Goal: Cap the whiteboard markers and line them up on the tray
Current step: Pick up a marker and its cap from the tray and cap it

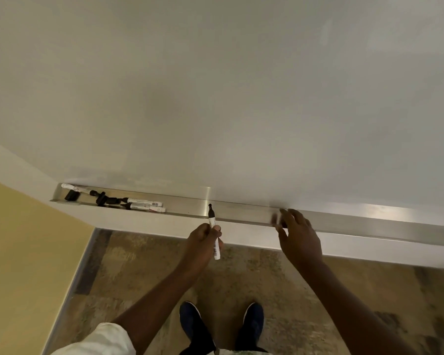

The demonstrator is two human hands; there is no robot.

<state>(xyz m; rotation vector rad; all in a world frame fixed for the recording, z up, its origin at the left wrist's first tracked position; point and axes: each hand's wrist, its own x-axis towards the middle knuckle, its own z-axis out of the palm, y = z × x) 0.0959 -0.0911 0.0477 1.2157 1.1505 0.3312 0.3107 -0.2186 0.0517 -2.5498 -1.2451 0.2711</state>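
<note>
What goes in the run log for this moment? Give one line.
left hand: holds uncapped marker | right hand: reaching at tray, grip blurred | other markers: tray's left end

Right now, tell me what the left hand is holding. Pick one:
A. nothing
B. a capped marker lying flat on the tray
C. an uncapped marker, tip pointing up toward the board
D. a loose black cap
C. The left hand has its grip around a white marker whose bare black tip points up, past the tray toward the board; no cap is on it.
</note>
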